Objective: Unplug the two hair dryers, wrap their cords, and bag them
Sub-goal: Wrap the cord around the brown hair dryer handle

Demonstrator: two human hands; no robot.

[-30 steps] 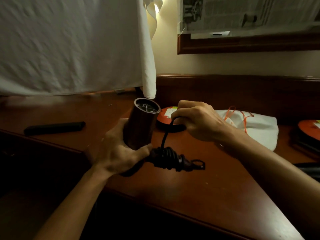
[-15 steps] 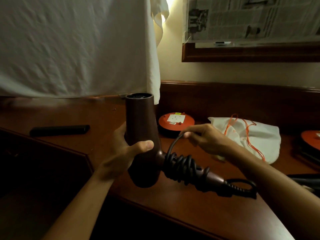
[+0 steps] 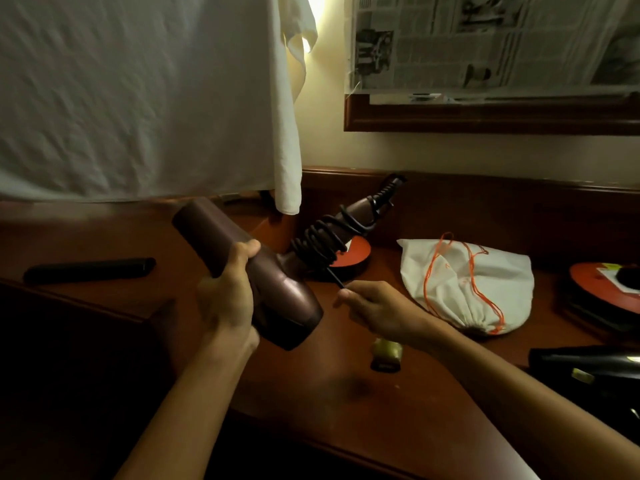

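My left hand [image 3: 227,299] grips the barrel of a brown hair dryer [image 3: 277,289] above the wooden desk [image 3: 346,393]. Its handle points up and away, with the black cord [image 3: 322,242] coiled round it in several turns. My right hand [image 3: 375,306] pinches the cord's loose end just below the handle. A white drawstring bag [image 3: 485,282] with an orange string lies on the desk to the right. A black hair dryer [image 3: 588,368] lies at the right edge, partly out of view.
Two round orange-topped things sit on the desk, one behind the dryer [image 3: 353,254], one at far right [image 3: 602,282]. A black bar [image 3: 90,270] lies at left. A small gold object [image 3: 386,353] sits under my right wrist. A white cloth [image 3: 138,98] hangs above.
My left hand turned the dryer, swinging the handle from lower right to up and away. My right hand dropped from above the handle to below it, carrying the cord end round.
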